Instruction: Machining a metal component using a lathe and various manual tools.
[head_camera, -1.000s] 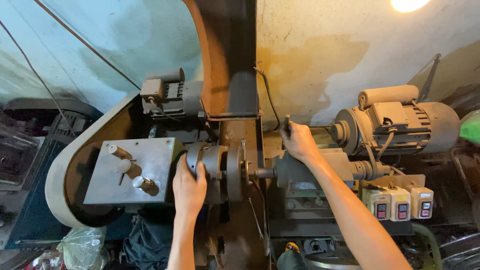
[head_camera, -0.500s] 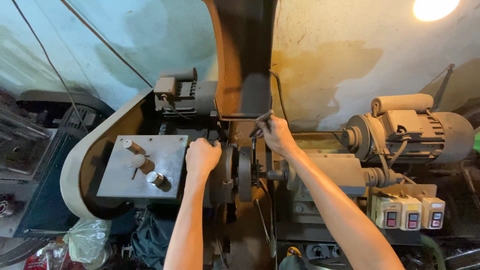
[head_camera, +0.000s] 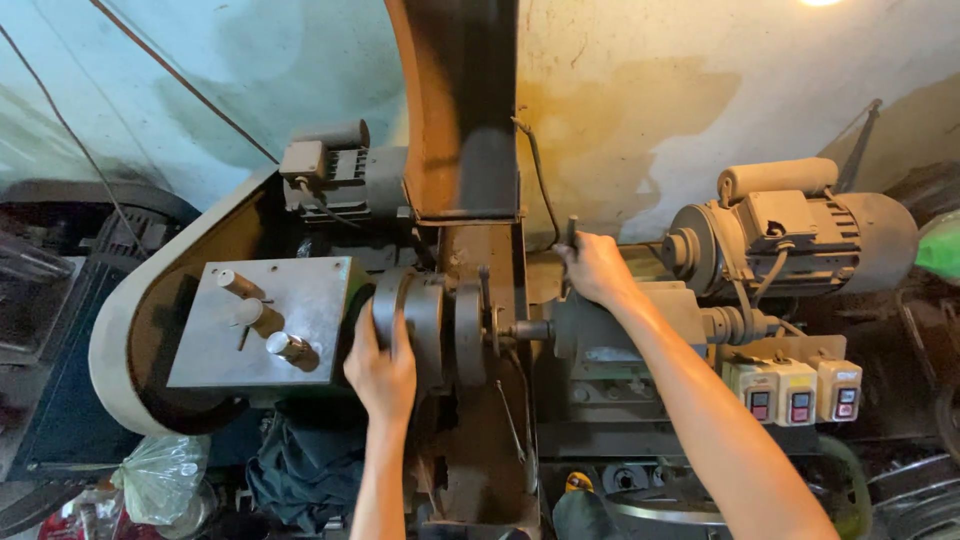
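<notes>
Left hand (head_camera: 381, 372): flat against the grey round drum (head_camera: 410, 325) in the middle of the machine, fingers spread up over its rim, palm pressing rather than gripping.
Right hand (head_camera: 596, 268): fist wrapped tight round a thin dark lever (head_camera: 572, 232) sticking up just behind the spindle housing (head_camera: 600, 340).
Hands overall: well apart, one each side of the disc stack (head_camera: 468, 335).
Around: steel plate with three pegs (head_camera: 262, 320) just left of the drum, wide sanding belt (head_camera: 455, 110) running up the wall, small motor (head_camera: 335, 170) up top, big motor (head_camera: 800, 235) off right, three switch boxes (head_camera: 795, 390) under it.
In the way: the right forearm crosses over the housing and hides some of it.
Versus half a second back: the right hand has slid rightward, away from the discs and onto the lever; the left dropped from a fist on the drum's top to an open palm lower down.
</notes>
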